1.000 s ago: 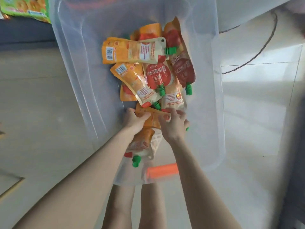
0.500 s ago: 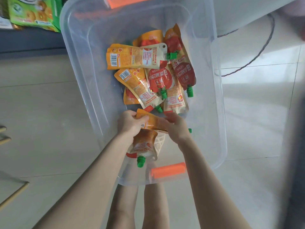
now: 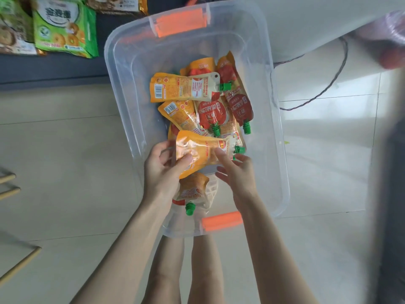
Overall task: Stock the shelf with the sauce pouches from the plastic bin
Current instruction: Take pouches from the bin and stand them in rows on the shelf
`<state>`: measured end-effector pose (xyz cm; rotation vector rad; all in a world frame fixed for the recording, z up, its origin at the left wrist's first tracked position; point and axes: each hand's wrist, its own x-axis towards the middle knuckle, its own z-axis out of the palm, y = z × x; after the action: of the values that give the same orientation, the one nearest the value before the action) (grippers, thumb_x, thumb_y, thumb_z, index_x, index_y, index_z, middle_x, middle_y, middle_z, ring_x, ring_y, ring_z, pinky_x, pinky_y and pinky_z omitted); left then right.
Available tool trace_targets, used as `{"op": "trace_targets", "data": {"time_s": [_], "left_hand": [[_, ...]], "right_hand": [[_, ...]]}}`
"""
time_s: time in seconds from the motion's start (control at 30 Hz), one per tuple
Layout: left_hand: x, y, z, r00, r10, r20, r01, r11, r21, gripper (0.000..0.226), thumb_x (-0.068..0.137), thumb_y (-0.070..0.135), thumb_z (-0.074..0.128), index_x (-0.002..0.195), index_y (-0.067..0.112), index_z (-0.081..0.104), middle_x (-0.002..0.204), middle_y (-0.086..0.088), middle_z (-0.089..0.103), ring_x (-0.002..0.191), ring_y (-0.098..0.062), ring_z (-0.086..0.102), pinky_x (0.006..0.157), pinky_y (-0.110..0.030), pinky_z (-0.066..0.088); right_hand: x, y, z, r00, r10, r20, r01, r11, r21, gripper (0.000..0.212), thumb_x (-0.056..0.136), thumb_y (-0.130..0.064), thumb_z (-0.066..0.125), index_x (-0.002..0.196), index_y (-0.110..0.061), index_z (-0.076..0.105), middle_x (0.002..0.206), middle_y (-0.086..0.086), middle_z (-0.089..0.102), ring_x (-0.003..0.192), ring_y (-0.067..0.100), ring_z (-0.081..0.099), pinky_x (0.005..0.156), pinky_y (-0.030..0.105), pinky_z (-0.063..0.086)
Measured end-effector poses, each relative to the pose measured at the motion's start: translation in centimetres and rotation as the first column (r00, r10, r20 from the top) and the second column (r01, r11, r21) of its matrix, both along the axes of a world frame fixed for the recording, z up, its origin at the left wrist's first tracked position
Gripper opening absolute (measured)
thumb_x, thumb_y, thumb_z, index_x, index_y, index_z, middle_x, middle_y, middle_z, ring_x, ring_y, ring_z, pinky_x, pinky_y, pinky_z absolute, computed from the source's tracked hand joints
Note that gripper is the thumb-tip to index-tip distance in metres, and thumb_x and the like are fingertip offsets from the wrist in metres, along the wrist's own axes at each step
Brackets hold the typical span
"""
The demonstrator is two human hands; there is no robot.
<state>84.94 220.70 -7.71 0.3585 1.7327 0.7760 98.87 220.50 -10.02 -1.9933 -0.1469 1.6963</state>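
Observation:
A clear plastic bin (image 3: 122, 88) with orange handles stands on the tiled floor. Several orange-and-red sauce pouches (image 3: 186, 89) with green caps lie heaped in it. My left hand (image 3: 163, 170) grips one orange pouch (image 3: 203, 150) by its bottom end, lifted over the bin's near half, and a second pouch (image 3: 191, 191) hangs below the same hand with its green cap pointing down. My right hand (image 3: 236, 174) has straight fingers resting against the lifted pouch near its cap.
Green biscuit packs (image 3: 63, 29) sit on a dark low shelf (image 3: 54, 69) at the upper left. A twisted cable (image 3: 328, 86) runs over the floor to the right of the bin. Wooden sticks (image 3: 13, 189) lie at the left edge. My legs show below the bin.
The lifted pouch has come up higher and turned flat towards the camera. My right hand has loosened from it to straight fingers. The view has tilted up, showing the far handle and the shelf.

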Motion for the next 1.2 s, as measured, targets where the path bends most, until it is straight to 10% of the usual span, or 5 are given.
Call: {"op": "trace_targets", "data": {"time_s": [0.3, 0.7, 0.9, 1.07, 1.2], "left_hand": [[-0.7, -0.4, 2.1, 0.933, 0.103, 0.345, -0.097, 0.995, -0.035, 0.039, 0.079, -0.007, 0.061, 0.114, 0.01, 0.058, 0.1, -0.007, 0.068, 0.09, -0.02, 0.068, 0.07, -0.035, 0.057], [-0.7, 3.5, -1.8, 0.947, -0.321, -0.018, 0.321, 0.947, -0.001, 0.005, 0.089, 0.019, 0.061, 0.089, 0.023, 0.063, 0.085, 0.001, 0.068, 0.081, -0.009, 0.065, 0.076, -0.03, 0.055], [-1.7, 8.6, -6.1, 0.567, -0.497, -0.657, 0.639, 0.769, -0.031, 0.036, 0.09, 0.027, 0.058, 0.121, 0.009, 0.056, 0.124, -0.008, 0.053, 0.116, -0.028, 0.05, 0.095, -0.034, 0.039], [-1.9, 12.2, -9.9, 0.176, -0.673, -0.718, 0.847, 0.475, -0.238, 0.072, 0.086, 0.039, 0.06, 0.146, 0.015, 0.027, 0.155, -0.009, 0.021, 0.145, -0.027, 0.01, 0.117, -0.044, 0.005], [-2.3, 13.6, -10.8, 0.118, -0.685, -0.719, 0.864, 0.427, -0.265, 0.064, 0.084, 0.044, 0.06, 0.14, 0.02, 0.039, 0.145, -0.007, 0.041, 0.14, -0.027, 0.027, 0.116, -0.05, 0.0]], "right_hand": [[-2.0, 2.1, 0.7, 0.953, -0.264, -0.147, 0.28, 0.954, 0.107, 0.055, 0.076, -0.016, 0.078, 0.118, 0.003, 0.049, 0.107, 0.016, 0.062, 0.094, 0.022, 0.064, 0.078, 0.028, 0.054], [-1.6, 5.0, -0.7, 0.938, -0.126, -0.324, 0.16, 0.984, 0.081, 0.023, 0.093, -0.023, 0.057, 0.112, -0.012, 0.062, 0.099, 0.012, 0.068, 0.088, 0.027, 0.066, 0.088, 0.048, 0.053], [-0.2, 5.8, -2.2, 0.999, 0.03, 0.021, -0.034, 0.98, 0.195, 0.02, 0.095, -0.035, 0.05, 0.112, -0.026, 0.058, 0.105, 0.005, 0.068, 0.097, 0.025, 0.068, 0.088, 0.049, 0.055], [0.4, 5.8, -3.0, 0.998, 0.027, 0.056, -0.038, 0.978, 0.203, 0.035, 0.098, -0.05, 0.028, 0.104, -0.033, 0.058, 0.107, 0.004, 0.066, 0.1, 0.021, 0.066, 0.091, 0.046, 0.054], [0.4, 5.4, -3.5, 1.0, 0.024, 0.005, -0.025, 0.974, 0.223, 0.03, 0.099, -0.046, 0.034, 0.103, -0.034, 0.061, 0.103, 0.003, 0.067, 0.098, 0.023, 0.067, 0.089, 0.047, 0.055]]}}
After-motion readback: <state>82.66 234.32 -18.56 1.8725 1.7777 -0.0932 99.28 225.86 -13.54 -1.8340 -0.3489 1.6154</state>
